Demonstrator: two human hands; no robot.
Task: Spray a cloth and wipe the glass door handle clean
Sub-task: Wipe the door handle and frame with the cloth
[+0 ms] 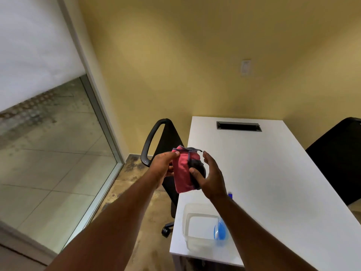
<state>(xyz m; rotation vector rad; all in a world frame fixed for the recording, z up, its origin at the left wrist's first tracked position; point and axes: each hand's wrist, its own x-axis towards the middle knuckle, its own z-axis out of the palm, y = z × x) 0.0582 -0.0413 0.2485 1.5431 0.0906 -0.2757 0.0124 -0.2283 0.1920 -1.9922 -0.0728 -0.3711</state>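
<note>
1. You held the folded red cloth in the air between both hands, above the left edge of the white bench, its long axis running from 12 to 6 o'clock.
2. Your left hand gripped the cloth's left side, its fingers pinching the top corner.
3. Your right hand was half spread, thumb pressing a dark fold against the cloth; whether that fold was part of the cloth or a second rag was hard to make out.
4. At 6 o'clock, a clear tub sat on the bench, with a blue spray bottle largely hidden behind your right forearm.
</note>
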